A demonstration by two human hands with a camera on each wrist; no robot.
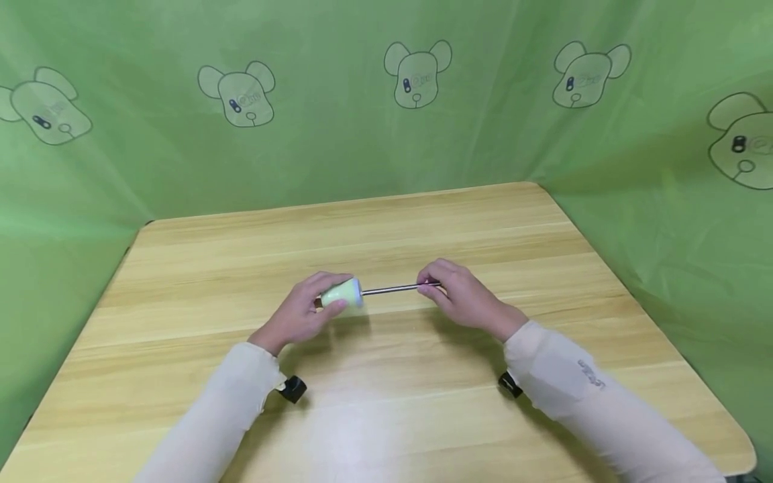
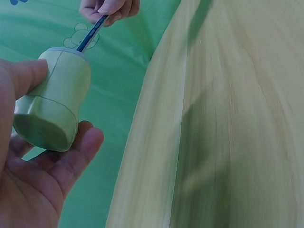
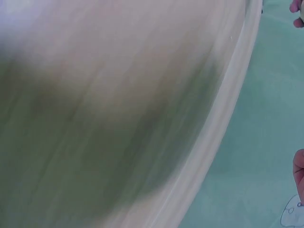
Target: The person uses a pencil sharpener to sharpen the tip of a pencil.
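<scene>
My left hand grips a pale green pencil sharpener, with the thumb on its near side and fingers around the rest. Its bluish-rimmed end faces right. From that end a slim dark pencil runs across to my right hand, which pinches its far end between thumb and fingers. Up close in the left wrist view, the rounded sharpener is tilted, and the pencil enters its top. The pencil's inserted tip is hidden. Only a sliver of the right hand shows in the right wrist view.
Both hands are above a light wood table. Green curtains printed with mouse-like faces enclose its back and sides. Small black devices hang under the left sleeve and the right sleeve.
</scene>
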